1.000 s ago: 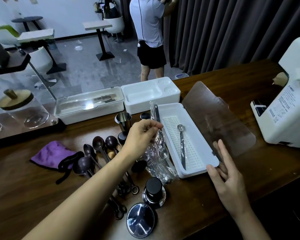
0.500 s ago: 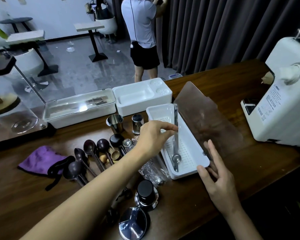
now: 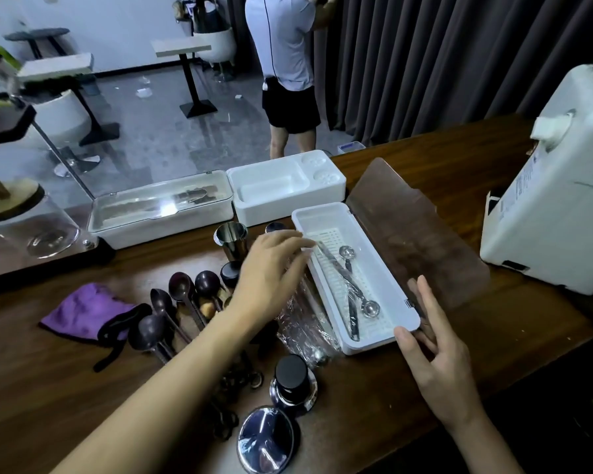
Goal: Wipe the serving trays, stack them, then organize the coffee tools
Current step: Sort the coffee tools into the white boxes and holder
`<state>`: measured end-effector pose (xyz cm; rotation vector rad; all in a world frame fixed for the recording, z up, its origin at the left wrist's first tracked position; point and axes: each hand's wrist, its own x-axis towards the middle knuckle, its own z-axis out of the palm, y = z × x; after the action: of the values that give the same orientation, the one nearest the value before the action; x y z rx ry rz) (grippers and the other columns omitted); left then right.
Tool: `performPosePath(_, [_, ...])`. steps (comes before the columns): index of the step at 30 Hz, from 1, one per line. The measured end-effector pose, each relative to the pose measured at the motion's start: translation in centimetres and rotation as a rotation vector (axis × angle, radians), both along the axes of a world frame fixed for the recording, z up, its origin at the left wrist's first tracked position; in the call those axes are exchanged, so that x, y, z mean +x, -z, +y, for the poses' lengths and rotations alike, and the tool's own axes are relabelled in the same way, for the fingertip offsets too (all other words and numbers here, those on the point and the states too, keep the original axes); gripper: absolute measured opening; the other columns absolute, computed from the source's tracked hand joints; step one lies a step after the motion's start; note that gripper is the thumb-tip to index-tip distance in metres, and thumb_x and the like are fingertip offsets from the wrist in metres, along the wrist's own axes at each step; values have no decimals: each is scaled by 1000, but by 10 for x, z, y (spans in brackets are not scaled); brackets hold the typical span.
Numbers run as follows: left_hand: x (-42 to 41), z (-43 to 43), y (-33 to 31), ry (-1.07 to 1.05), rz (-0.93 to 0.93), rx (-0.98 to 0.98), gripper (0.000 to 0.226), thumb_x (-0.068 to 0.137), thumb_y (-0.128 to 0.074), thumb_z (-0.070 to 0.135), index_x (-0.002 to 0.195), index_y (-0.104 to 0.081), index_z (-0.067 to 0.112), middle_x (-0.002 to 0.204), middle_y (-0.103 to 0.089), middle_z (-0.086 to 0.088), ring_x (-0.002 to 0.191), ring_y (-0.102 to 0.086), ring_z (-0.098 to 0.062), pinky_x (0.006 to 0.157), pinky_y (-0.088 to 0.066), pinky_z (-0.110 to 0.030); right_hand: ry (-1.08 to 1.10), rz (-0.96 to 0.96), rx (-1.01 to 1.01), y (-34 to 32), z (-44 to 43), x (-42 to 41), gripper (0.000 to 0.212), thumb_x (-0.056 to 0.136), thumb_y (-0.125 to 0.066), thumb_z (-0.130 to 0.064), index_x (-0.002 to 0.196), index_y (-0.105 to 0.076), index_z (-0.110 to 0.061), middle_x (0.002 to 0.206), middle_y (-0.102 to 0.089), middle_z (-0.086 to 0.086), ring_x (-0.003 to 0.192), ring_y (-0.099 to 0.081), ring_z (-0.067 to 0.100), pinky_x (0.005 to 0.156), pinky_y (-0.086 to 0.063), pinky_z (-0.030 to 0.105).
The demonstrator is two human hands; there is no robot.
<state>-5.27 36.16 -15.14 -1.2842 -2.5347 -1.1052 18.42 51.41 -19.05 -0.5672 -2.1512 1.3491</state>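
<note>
While you filled the white box [image 3: 326, 217]: it lay mid-frame with its lid [image 3: 415, 234] folded open to the right. You did best to lay each spoon lengthwise, bowls alternating.
Left hand [image 3: 271, 268]: fingers loose and apart over the box's left rim, gripping nothing visible.
Right hand [image 3: 435, 354]: flat, fingers straight, steadying the near right corner.
Steel spoons [image 3: 370, 307]: two, crossed inside the box.
Dark scoops [image 3: 178, 282]: at least four, lower left.
Steel cups [image 3: 231, 236]: two.
White boxes: three overall.

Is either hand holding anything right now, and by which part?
Nothing is gripped. The left hand hangs open over the box; the right hand lies open, thumb against its near corner.
</note>
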Motion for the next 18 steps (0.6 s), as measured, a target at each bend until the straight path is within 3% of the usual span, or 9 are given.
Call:
performPosePath(2, [-8,-16,4,-67,-59,16,21,102,-55,29,113,-72,34,116,-62,15,105,-60,-8,88,-51,-36,0,-8,14,0,-1,0,69,96,-60,-41,155,-24,-47,154,-36,-31,139,-39,-5,101,-43,14])
performPosePath(4, [-10,-26,6,-29,-83,-70,20,100,-56,29,109,-72,37,106,-63,19,90,-62,-1,76,-50,-31,1,-13,25,0,-1,0,71,93,-59,-41,155,-24,-48,154,-36,-31,140,-39,-4,101,-42,12])
performPosePath(7, [-7,-32,9,46,-87,-211,20,99,-60,29,110,-73,40,109,-72,19,98,-66,-3,86,-53,-34,4,-15,38,0,-1,-1,70,95,-60,-40,154,-24,-50,153,-36,-32,139,-39,-6,101,-45,18])
performPosePath(12, [-5,-19,12,106,37,-292,23,99,-61,32,117,-73,38,121,-67,16,113,-62,-10,90,-54,-37,14,-18,49,-1,-1,-1,71,95,-62,-40,154,-23,-51,152,-37,-34,138,-38,-10,100,-42,24])
performPosePath(18, [-24,-1,7,308,73,-511,26,93,-70,27,118,-75,32,127,-69,14,119,-61,-13,98,-49,-32,34,17,32,-3,-4,0,78,92,-61,-32,155,-19,-50,155,-35,-30,140,-39,-4,102,-41,10])
